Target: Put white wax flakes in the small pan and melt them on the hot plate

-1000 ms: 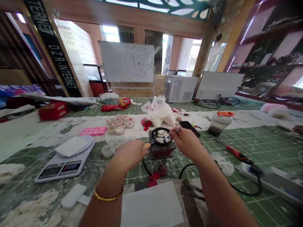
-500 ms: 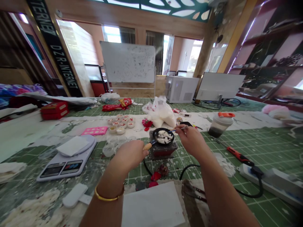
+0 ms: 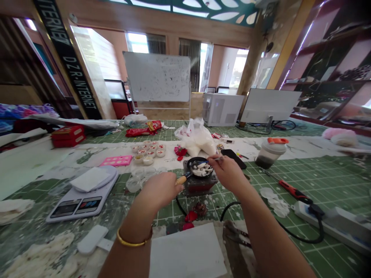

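A small black pan with white chunks in it sits on a small red heater in the middle of the table. My left hand is closed around the pan's wooden handle. My right hand pinches a thin stick, and its tip reaches into the white chunks in the pan. A gold bangle circles my left wrist.
A kitchen scale lies at the left, with a pink mould and several small filled cups behind. A white plastic bag, a lidded jar, a red-handled tool and a power strip lie to the right. White paper lies in front.
My right hand drew the stick back to the right, then brought its tip into the pan again. My left hand kept hold of the handle.
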`<state>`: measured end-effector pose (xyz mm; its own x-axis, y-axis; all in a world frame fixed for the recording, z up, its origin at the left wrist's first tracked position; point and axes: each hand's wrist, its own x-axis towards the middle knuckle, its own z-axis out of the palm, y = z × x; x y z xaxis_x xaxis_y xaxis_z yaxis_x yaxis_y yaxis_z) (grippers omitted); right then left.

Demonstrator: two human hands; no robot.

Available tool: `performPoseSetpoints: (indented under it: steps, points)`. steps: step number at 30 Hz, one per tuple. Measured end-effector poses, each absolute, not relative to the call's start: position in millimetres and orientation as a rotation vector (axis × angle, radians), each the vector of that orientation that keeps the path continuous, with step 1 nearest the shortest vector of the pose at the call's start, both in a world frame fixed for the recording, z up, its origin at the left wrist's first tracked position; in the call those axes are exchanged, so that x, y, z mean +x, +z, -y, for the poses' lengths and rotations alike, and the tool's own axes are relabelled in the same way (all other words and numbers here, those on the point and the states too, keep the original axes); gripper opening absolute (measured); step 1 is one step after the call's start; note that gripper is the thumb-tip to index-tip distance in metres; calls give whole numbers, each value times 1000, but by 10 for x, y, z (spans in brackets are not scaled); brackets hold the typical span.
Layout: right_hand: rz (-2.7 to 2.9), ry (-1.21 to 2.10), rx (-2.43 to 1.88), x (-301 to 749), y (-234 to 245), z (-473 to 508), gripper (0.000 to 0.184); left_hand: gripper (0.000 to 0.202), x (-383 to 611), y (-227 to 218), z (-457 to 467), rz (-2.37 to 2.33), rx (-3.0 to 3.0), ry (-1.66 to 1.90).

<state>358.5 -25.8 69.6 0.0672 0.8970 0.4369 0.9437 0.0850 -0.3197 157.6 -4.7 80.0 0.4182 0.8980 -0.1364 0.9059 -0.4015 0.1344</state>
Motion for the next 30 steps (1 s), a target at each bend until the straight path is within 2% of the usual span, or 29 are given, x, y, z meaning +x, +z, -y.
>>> performPoseSetpoints:
  steps: [16, 23, 30]
  points:
    - [1807, -119, -1906, 3696, 805, 377, 36, 34, 1566, 808, 62, -1608, 2477, -89]
    - [1824, -42, -1897, 3670, 792, 369, 29, 35, 1568, 805, 73, -1625, 2485, -81]
    - [1742, -153, -1868, 3641, 724, 311, 27, 35, 1565, 810, 86, -1621, 2506, -75]
